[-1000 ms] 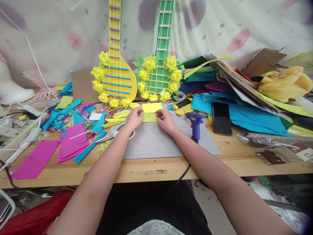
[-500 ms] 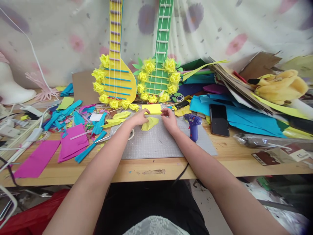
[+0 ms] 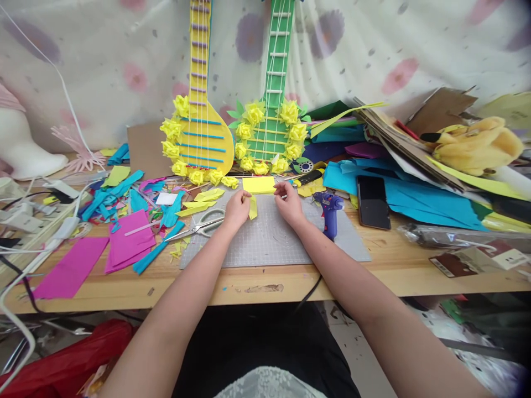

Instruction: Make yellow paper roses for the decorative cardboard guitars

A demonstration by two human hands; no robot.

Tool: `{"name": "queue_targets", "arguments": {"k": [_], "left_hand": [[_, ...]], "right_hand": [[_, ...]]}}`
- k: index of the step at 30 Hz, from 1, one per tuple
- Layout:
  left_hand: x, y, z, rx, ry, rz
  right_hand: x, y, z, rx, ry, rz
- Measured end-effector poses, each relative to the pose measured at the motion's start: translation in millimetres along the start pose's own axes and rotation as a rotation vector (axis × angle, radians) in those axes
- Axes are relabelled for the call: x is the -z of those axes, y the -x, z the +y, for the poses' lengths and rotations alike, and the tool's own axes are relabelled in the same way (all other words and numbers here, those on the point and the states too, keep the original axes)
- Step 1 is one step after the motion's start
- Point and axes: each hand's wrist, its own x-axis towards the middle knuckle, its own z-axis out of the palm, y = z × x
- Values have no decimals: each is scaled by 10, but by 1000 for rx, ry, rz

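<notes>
My left hand point(image 3: 238, 208) is closed on a small piece of yellow crepe paper point(image 3: 253, 208), which shows to the right of its fingertips. Across a short gap, my right hand point(image 3: 289, 202) has its fingers curled and nearly together; whether anything small sits between them I cannot make out. Just beyond both hands lies a stack of yellow paper point(image 3: 259, 185) on the grey cutting mat point(image 3: 265, 249). Scissors point(image 3: 203, 224) rest on the mat left of my left hand, beside cut yellow paper pieces point(image 3: 199, 205). A blue glue gun point(image 3: 330, 213) stands right of my right hand.
Two paper guitars, one yellow point(image 3: 211, 143) and one green point(image 3: 265, 138), lean at the back with yellow paper flowers. Magenta sheets point(image 3: 130, 240) and blue scraps lie left. A phone point(image 3: 373, 202), blue paper point(image 3: 427, 202) and stacked cardboard are at right.
My left hand has turned and drawn slightly nearer, and the yellow piece now shows narrower beside its fingers. The scissors have come fully into view. My right hand has hardly moved.
</notes>
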Motion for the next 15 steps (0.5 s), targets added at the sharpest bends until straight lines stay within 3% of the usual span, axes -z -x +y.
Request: {"name": "queue_targets", "arguments": {"k": [4,9,12,15], "left_hand": [[-30,64,-13,-26,101,75],[-102,58,-61,-21,294,129],[-159,60,-85,-7,283,82],[-172,86,-103,-18,176,10]], "right_hand": [[27,43,-79,66,43,-63],[5,130,-218,317,289,-127],[-67,153,-252,394,442,-171],[-127,139,-241,354,524,-197]]}}
